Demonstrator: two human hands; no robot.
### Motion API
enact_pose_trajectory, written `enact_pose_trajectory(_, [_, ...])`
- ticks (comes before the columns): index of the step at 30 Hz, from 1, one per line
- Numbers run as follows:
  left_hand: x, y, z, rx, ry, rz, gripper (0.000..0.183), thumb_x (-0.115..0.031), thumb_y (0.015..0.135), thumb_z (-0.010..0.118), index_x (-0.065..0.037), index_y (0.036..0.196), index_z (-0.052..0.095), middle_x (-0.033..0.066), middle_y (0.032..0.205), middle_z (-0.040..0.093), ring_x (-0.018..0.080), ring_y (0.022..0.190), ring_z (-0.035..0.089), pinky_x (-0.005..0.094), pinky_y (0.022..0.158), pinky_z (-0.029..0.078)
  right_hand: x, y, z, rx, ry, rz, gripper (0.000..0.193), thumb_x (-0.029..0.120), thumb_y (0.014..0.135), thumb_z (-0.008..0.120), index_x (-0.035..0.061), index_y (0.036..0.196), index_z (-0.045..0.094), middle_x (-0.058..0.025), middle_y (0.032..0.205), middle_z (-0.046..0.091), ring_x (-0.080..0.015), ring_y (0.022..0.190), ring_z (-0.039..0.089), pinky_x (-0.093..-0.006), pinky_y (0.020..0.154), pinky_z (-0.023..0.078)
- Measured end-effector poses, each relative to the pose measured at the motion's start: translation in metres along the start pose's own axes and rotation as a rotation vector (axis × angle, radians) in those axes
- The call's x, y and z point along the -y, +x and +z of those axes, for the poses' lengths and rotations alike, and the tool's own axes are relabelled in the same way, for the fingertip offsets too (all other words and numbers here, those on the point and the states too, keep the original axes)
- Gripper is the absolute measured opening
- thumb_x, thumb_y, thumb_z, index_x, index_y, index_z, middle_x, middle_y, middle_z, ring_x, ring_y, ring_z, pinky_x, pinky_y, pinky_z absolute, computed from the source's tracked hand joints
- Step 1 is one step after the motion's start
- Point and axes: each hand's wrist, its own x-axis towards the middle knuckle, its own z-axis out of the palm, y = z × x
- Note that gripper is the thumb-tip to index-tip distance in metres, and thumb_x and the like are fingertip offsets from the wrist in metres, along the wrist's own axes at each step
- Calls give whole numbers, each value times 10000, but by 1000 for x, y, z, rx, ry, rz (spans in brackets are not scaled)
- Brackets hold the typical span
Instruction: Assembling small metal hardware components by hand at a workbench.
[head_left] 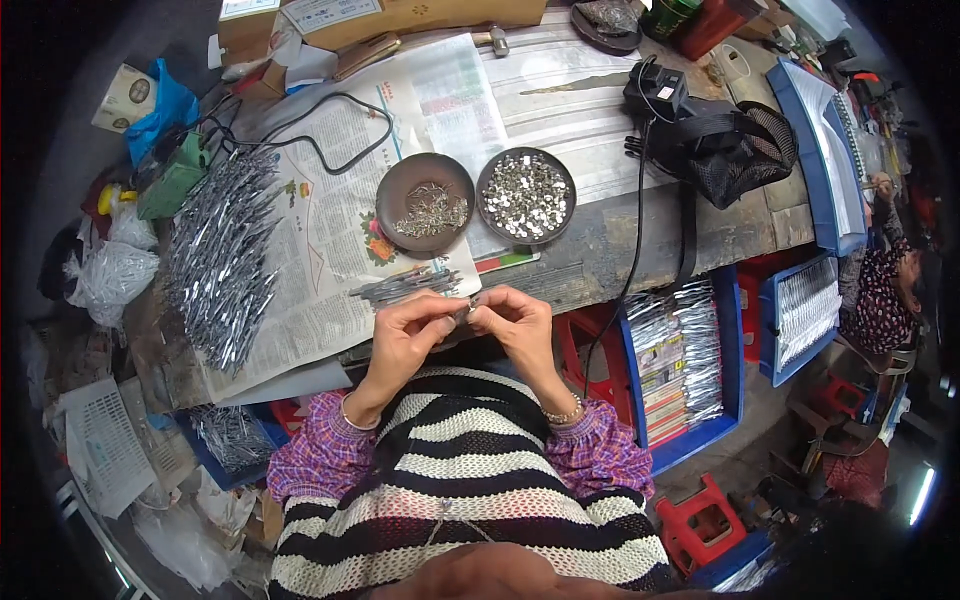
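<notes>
Small metal piece point(472, 302), partly hidden, between hands point(408, 332)

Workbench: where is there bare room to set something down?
Bare wood shows between the right dish and hanging cable; newspaper lies free between the large metal pile and left dish. Crowded: around the black mesh bag.

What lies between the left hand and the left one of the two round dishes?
In the head view, a small bunch of thin grey metal pieces lies on the newspaper between the left hand and that dish.

left fingers point(438, 306) close beside right fingers point(507, 298)
</notes>
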Motion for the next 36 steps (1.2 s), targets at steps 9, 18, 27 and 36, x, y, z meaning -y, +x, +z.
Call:
enact_pose_trajectory(9, [4,-2,0,-46,135,83,250,91,774,581,5,993,668,58,847,613,106,758,564,205,655,432,0,-1,-2,34,50,74,101,58,816,661,-36,850,673,-31,728,644,-64,622,578,-190,560,473])
enact_pose_trajectory(18, [4,-1,0,-44,171,158,258,96,775,575,10,1001,664,77,879,617,130,799,582,215,703,450,3,-4,2,12,95,100,134,66,856,616,-49,904,665,-63,766,658,-83,628,600,-201,580,502])
enact_pose_trajectory(27, [5,-5,0,-68,67,52,231,79,788,587,15,995,666,66,885,611,119,797,573,214,703,450,0,-8,7,22,50,54,162,100,890,579,-40,884,661,-58,757,654,-75,611,588,-201,553,495])
enact_pose_trajectory(36, [-6,0,9,-56,101,26,186,51,795,582,26,960,663,64,858,620,112,771,569,210,667,444,3,-11,7,-58,-23,5,162,87,896,555,-30,839,652,-47,736,643,-68,624,589,-204,554,496])
